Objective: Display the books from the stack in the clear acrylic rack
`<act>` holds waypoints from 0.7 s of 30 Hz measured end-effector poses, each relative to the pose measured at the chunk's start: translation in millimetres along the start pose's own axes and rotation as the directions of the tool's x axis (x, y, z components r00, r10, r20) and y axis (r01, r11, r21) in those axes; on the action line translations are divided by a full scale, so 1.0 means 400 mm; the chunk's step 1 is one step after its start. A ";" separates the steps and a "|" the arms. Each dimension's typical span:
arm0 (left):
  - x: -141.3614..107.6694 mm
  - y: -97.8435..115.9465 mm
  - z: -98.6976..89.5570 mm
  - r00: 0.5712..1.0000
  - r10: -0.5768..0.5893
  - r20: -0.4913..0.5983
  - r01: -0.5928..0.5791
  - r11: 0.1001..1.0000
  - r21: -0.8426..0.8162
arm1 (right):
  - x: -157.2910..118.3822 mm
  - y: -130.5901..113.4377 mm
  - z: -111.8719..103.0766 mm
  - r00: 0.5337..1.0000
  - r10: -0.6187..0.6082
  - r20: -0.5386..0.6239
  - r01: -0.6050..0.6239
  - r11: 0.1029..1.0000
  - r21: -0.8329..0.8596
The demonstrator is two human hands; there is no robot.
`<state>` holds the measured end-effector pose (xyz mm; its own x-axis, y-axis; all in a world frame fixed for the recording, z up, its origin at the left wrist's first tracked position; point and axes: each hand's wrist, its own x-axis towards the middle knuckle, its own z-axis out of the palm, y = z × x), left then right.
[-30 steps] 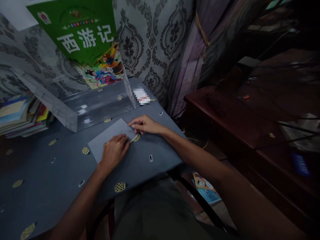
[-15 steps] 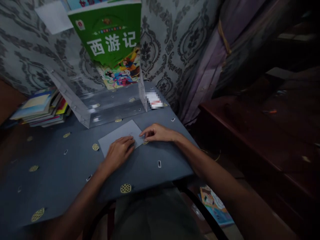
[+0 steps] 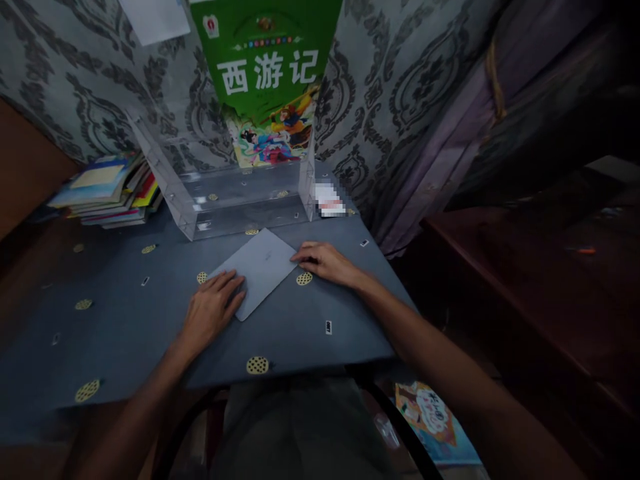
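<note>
A pale sheet of paper [image 3: 265,270] with a small dark mark lies at a slant on the blue-grey cloth. My left hand [image 3: 213,307] rests flat over its left end, fingers stretched out. At the right corner of the paper, my right hand [image 3: 325,261] has its thumb and fingers closed in a pinch on the edge. Just beyond the sheet stands a clear plastic rack [image 3: 185,207], with a green picture book [image 3: 267,80] upright at its back.
Stacked books [image 3: 107,190] stand on the table's left back part. A small blurred white item [image 3: 330,200] lies right of the rack. The patterned table cloth [image 3: 150,320] ends near my lap. A dark red piece of furniture [image 3: 500,267] is at right; a colourful book [image 3: 435,423] lies below.
My left hand has slid left to the paper's left end, uncovering its middle. The sheet sits turned more steeply, and my right hand stays at its right corner. The view has shifted left.
</note>
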<state>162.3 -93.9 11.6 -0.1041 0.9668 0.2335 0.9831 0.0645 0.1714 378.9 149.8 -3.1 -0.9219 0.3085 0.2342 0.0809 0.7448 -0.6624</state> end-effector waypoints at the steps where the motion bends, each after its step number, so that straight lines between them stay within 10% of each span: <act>1: -0.007 0.009 -0.007 1.000 -0.004 0.001 0.004 1.000 -0.007 | 0.007 0.007 0.003 1.000 -0.004 -0.020 0.004 1.000 -0.012; 14: -0.026 0.019 -0.058 0.961 0.210 0.180 -0.220 0.975 0.039 | 0.024 0.000 0.074 0.970 -0.023 -0.242 -0.061 0.940 -0.336; 21: -0.017 0.027 -0.049 0.936 0.308 0.171 -0.321 0.946 0.053 | 0.009 -0.058 0.108 0.969 -0.165 -0.183 0.108 0.953 -0.283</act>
<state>170.6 -104.9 30.7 0.2309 0.9670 0.1077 0.9711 -0.2359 0.0369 357.2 108.1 -17.8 -0.8376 0.2847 0.4662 0.0846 0.9107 -0.4042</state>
